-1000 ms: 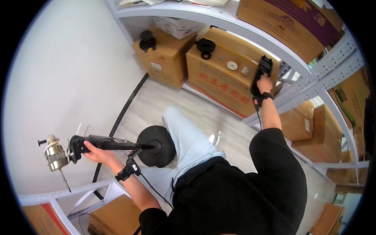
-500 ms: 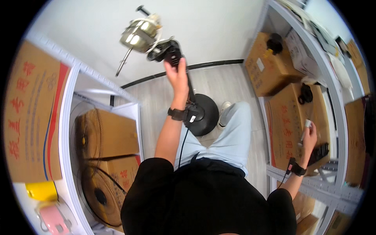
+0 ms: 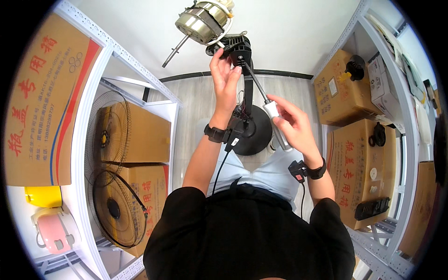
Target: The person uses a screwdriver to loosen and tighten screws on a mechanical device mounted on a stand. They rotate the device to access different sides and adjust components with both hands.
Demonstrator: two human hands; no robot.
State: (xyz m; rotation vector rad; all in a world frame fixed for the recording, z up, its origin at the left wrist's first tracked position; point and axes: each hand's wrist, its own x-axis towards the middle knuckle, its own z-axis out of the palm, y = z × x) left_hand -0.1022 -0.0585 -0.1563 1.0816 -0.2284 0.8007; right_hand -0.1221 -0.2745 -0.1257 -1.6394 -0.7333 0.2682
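A pedestal fan stands ahead of me with its silver motor (image 3: 198,24) bare at the top and a thin shaft pointing down-left. Beneath the motor is a black neck housing (image 3: 239,49); my left hand (image 3: 225,86) holds its lower left side, thumb and fingers curled against it. In my right hand (image 3: 296,126) is a screwdriver (image 3: 270,108) with a white and grey handle. Its shank slants up-left, and the tip meets or nearly meets the housing by a screw. The black pole runs down to a round base (image 3: 254,135) on the floor.
Wire fan guards (image 3: 114,208) lean on cardboard boxes (image 3: 144,135) in the left shelf. On the right, a box (image 3: 345,163) carries small loose parts and a black plastic piece (image 3: 372,208); a black part with a yellow piece (image 3: 353,69) sits farther back.
My right hand has come from the right-hand box to the fan neck, bringing the screwdriver. The left hand stays at the neck, its grip shifted; the view has moved a little.
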